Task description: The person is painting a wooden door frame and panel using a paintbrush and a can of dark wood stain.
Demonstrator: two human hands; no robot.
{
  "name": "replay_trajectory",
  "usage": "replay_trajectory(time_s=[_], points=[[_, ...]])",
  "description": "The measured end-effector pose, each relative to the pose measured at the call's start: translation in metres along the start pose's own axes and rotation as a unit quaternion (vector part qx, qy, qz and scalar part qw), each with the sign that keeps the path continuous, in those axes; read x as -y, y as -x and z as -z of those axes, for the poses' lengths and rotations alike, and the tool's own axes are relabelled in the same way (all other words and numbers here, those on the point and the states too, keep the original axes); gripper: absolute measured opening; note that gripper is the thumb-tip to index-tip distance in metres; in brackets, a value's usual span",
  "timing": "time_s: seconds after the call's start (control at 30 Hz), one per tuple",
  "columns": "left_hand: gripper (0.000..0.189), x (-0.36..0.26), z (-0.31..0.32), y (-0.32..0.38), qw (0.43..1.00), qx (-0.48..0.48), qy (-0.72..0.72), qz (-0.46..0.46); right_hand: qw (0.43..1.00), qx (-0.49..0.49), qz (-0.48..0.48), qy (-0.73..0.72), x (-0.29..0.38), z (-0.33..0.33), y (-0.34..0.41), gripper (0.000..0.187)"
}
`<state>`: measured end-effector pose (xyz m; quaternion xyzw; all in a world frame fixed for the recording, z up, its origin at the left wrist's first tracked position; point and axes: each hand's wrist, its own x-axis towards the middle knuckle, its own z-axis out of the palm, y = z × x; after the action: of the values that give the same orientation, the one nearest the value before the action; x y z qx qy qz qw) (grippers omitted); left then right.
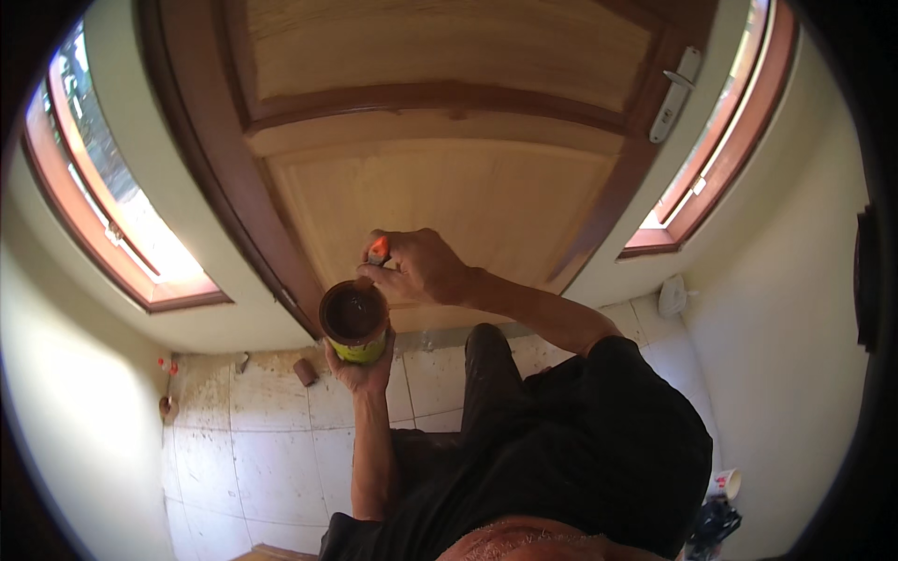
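Note:
My left hand holds a yellow-green can from below, with brown liquid inside it. At the can's upper right rim, my right hand grips a paintbrush with an orange handle end; the bristles are mostly hidden by the fingers and rim. Beyond both hands stands a wooden panel door. Its frame and upper rail are reddish brown, while the panels look paler.
White floor tiles carry brown stains near the left wall. A brown block lies by the door's foot. A white plastic bag sits in the right corner, and a paper cup lies lower right. Narrow windows flank the door.

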<state>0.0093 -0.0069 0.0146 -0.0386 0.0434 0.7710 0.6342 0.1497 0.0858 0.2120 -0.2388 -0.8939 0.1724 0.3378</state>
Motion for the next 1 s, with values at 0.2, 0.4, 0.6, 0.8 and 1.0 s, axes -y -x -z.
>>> replay_trajectory(time_s=[0.2, 0.4, 0.6, 0.8, 1.0], points=[[0.068, 0.002, -0.001, -0.003, 1.000, 0.000, -0.006, 0.005, 0.974, 0.132, 0.004, -0.182, 0.016, 0.002, 0.006, 0.022], [0.075, -0.002, -0.007, -0.001, 0.999, 0.017, -0.042, -0.009, 0.945, 0.088, -0.036, -0.314, 0.021, 0.000, 0.003, 0.021], [0.077, -0.002, 0.019, -0.007, 0.999, 0.022, -0.025, 0.033, 0.946, 0.023, -0.134, -0.294, 0.010, 0.000, 0.012, 0.016], [0.074, -0.002, 0.008, -0.003, 0.999, 0.011, -0.032, 0.018, 0.996, 0.026, -0.043, -0.078, 0.013, 0.000, 0.012, 0.016], [0.077, -0.002, 0.006, -0.001, 1.000, -0.009, -0.012, 0.003, 0.987, -0.105, -0.049, -0.113, 0.007, 0.008, 0.016, 0.016]])
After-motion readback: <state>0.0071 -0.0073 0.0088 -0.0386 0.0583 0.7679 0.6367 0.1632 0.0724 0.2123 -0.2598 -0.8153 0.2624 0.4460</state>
